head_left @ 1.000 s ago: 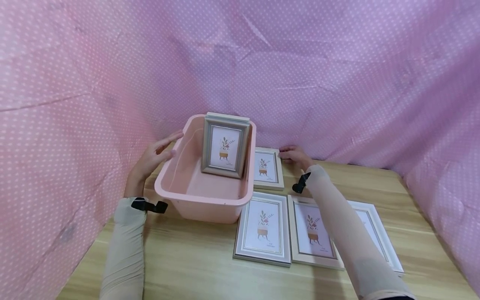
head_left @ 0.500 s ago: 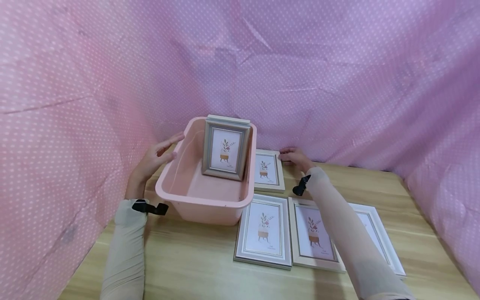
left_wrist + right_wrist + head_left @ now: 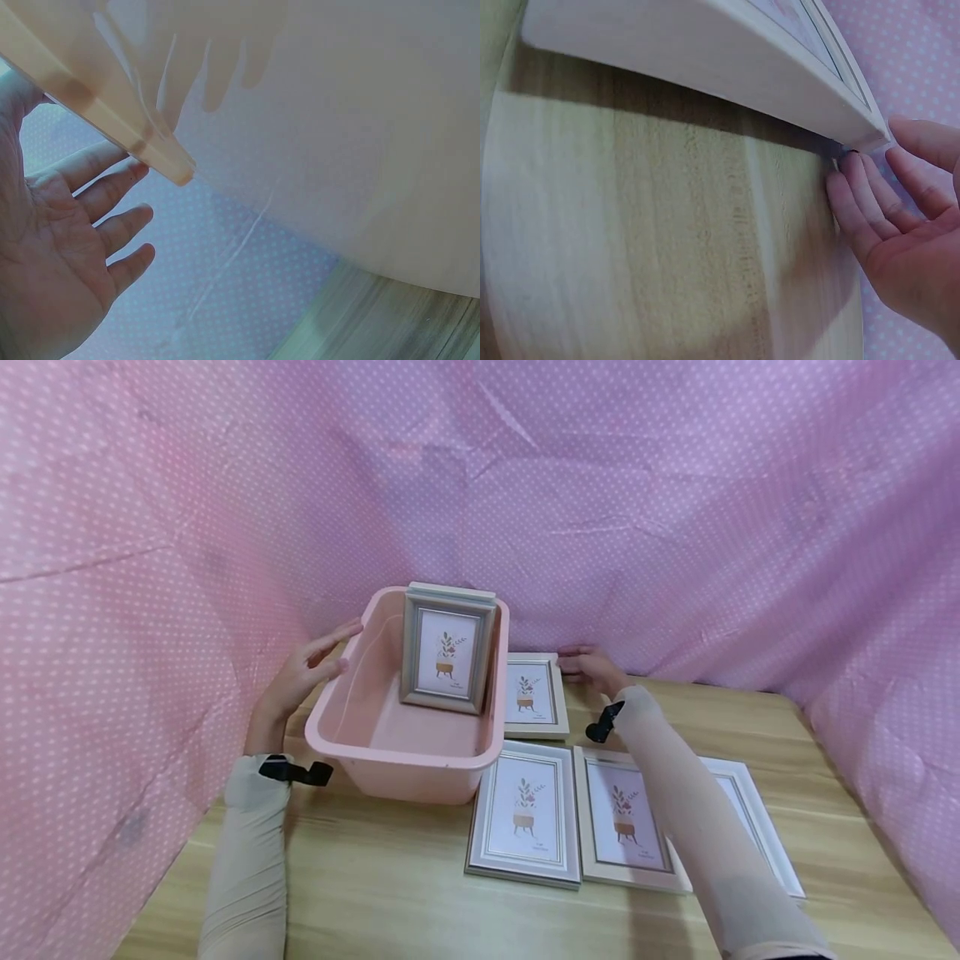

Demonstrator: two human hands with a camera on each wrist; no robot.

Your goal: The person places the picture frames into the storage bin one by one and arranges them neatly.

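At the left side of the pink plastic tub (image 3: 412,760), my left hand (image 3: 296,677) touches the rim with spread, fairly straight fingers. The left wrist view has this hand (image 3: 67,247) with its fingertips against the rim (image 3: 112,127). Inside the tub a grey-beige picture frame (image 3: 446,652) leans upright, with a pale frame edge (image 3: 452,592) showing behind it. My right hand (image 3: 592,668) is at the far right corner of a cream picture frame (image 3: 558,727) lying flat, partly hidden by the tub. In the right wrist view its fingertips (image 3: 849,166) meet that frame's corner (image 3: 874,135).
Nearer the front lie a silver-white frame (image 3: 487,827), a cream frame (image 3: 588,827) and a white frame (image 3: 772,835), the latter two partly covered by my right forearm. The wooden table (image 3: 375,893) is enclosed by a pink dotted cloth (image 3: 600,485) behind and at the sides.
Only a slight shift of the head view shows. Both hands, the tub and the frames keep their places.
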